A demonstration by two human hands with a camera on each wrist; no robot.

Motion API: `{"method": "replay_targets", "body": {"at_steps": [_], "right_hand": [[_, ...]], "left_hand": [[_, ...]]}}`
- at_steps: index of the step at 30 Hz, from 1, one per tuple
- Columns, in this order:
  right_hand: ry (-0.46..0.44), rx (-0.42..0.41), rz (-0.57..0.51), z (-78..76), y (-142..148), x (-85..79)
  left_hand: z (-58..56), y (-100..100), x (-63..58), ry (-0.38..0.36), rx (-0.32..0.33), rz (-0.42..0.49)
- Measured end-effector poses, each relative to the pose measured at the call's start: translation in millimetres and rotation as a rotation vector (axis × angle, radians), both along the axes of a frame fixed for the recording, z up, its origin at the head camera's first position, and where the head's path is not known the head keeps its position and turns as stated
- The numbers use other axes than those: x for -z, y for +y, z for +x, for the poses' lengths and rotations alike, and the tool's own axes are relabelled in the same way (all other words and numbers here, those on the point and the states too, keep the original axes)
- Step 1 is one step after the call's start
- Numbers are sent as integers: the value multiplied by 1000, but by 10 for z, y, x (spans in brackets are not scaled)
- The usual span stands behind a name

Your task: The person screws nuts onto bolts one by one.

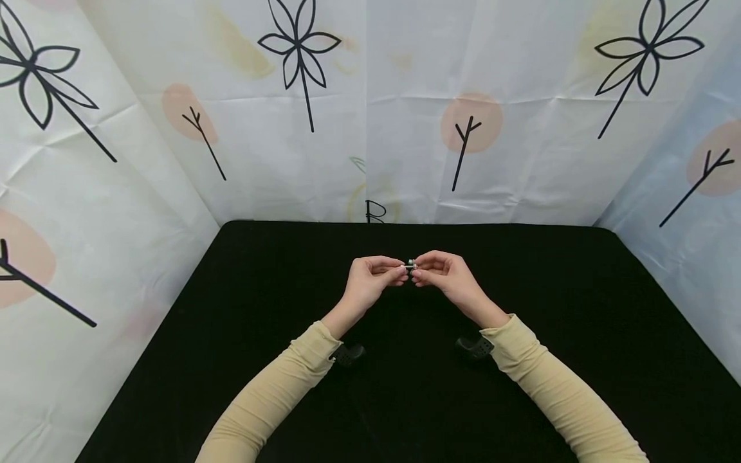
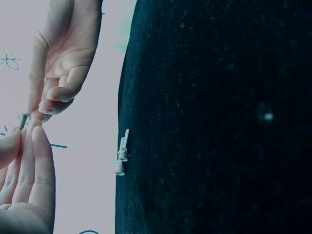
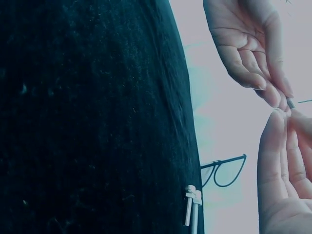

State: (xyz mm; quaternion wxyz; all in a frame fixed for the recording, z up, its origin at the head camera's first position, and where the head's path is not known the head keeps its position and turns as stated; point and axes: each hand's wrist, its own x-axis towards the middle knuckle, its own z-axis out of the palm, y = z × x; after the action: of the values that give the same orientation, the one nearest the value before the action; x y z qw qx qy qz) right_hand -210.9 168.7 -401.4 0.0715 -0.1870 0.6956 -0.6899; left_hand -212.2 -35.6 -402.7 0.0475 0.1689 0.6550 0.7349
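Observation:
A small metal bolt [image 1: 408, 266] spans the short gap between the two hands, held roughly level above the black table. My left hand [image 1: 372, 276] pinches its left end between thumb and fingers. At the other end, my right hand [image 1: 448, 275] pinches it the same way. Fingertips hide much of the bolt; in the left wrist view only a short grey piece of it [image 2: 22, 122] shows. Whether a nut is on it cannot be told. Two more bolts [image 2: 123, 155] with nuts on their shafts are on the table, close together, beyond the hands.
The black-covered table [image 1: 405, 399] stretches out under both arms. White patterned cloth [image 1: 393, 154] hangs behind it and along both sides. Dark wrist-worn devices [image 1: 476, 347] sit below the sleeve cuffs.

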Motion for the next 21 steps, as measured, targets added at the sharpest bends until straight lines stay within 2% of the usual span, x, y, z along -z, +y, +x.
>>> {"method": "replay_targets", "body": {"at_steps": [6, 10, 13, 17, 21], "right_hand": [[-23, 29, 40, 6, -38, -6], [25, -2, -14, 7, -29, -3], [48, 5, -8, 10, -35, -12], [22, 50, 68, 10, -55, -8], [9, 40, 53, 7, -60, 1]], "left_hand": [[-4, -5, -14, 3, -15, 2], [-5, -8, -5, 1, -20, 4], [-12, -11, 7, 13, -18, 2], [-16, -11, 15, 28, -17, -6], [-11, -22, 7, 27, -18, -4]]}}
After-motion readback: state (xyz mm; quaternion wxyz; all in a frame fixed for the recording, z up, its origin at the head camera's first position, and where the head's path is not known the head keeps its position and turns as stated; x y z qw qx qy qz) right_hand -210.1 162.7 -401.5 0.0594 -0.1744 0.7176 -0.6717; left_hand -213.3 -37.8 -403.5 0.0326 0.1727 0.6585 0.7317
